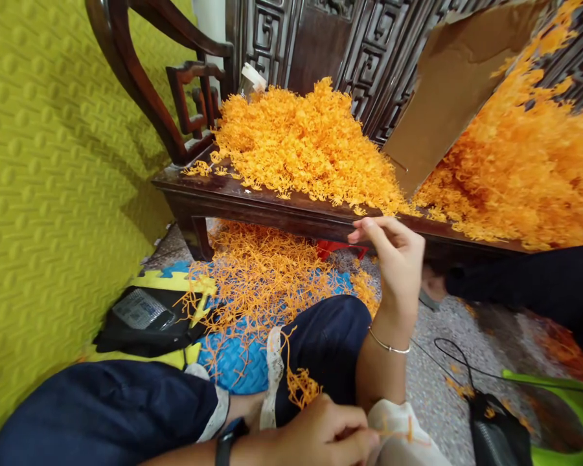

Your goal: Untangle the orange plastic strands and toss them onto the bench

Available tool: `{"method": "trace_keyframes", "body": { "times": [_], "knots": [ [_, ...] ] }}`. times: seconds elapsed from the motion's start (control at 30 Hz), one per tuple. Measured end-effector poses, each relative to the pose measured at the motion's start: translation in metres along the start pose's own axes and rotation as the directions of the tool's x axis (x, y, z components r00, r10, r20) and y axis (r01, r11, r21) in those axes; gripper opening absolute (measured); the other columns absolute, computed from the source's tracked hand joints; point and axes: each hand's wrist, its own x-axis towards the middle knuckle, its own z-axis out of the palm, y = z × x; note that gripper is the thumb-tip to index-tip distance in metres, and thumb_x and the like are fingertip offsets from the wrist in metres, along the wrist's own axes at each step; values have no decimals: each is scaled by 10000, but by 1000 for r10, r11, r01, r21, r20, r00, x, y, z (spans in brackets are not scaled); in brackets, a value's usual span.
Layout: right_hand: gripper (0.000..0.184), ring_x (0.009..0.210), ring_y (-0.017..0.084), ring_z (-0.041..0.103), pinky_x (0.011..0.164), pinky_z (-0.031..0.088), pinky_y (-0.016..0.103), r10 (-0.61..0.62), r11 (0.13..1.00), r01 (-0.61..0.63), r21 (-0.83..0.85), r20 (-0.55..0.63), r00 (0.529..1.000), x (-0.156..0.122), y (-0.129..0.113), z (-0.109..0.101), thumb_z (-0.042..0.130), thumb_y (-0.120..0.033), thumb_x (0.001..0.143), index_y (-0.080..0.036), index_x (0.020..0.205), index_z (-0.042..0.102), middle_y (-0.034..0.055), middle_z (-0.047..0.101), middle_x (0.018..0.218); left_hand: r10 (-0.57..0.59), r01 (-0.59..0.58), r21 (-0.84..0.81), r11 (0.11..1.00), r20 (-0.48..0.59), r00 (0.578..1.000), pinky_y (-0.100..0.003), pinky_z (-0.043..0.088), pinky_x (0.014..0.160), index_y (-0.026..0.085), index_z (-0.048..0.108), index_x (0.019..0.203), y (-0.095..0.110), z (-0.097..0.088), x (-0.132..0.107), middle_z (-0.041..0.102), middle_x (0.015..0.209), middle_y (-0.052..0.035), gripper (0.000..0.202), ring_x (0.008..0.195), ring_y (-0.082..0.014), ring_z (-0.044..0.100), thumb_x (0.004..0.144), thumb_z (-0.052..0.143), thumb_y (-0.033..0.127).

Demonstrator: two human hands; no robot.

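My left hand [325,430], with a dark band on its wrist, is closed low over my lap. A thin branched orange plastic piece [403,432] sticks out from its fingertips. A small bunch of orange plastic pieces [302,387] shows at its back edge, against my trouser leg. My right hand [401,255], wearing a thin bracelet, is raised in front of the bench edge, thumb and fingers pinched together. Whether anything small is between them cannot be made out. Just behind it is a big pile of frilly orange plastic pieces [311,142] on the dark wooden bench [257,204].
A cardboard sheet [459,77] divides that pile from a second orange heap [539,168]. Loose thin orange pieces [267,278] cover the blue mat by my knees. A black bag [140,320] lies left. A dark-clothed leg [529,278], cable and green stool [573,408] are at right.
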Motion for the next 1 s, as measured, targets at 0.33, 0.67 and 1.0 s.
{"method": "trace_keyframes", "body": {
  "times": [0.33, 0.67, 1.0],
  "knots": [
    [211, 593, 116, 633, 627, 512, 254, 118, 992, -124, 26, 172, 978, 8, 25, 22, 623, -334, 806, -142, 741, 683, 23, 672, 638, 0, 0, 98, 995, -1, 1000, -192, 242, 439, 182, 414, 581, 18, -26, -16, 314, 486, 69, 467, 462, -61, 313, 852, 435, 562],
    [180, 564, 116, 603, 604, 501, 261, 20, 995, -22, 100, 21, 1000, -10, -6, 34, 610, -305, 834, -177, 731, 683, 4, 650, 622, 289, -535, -60, 843, -788, 543, -175, 205, 400, 181, 562, 773, 46, -112, -56, 311, 382, 97, 241, 357, -54, 207, 905, 502, 373],
    [176, 594, 124, 615, 610, 510, 258, 43, 985, -83, 154, 251, 967, -32, -20, 56, 594, -305, 850, -178, 771, 687, 9, 652, 634, 297, -720, -377, 582, -727, 620, -214, 437, 501, 126, 622, 923, 51, -145, -55, 529, 578, 7, 246, 488, -95, 497, 914, 444, 296]
  ]
}}
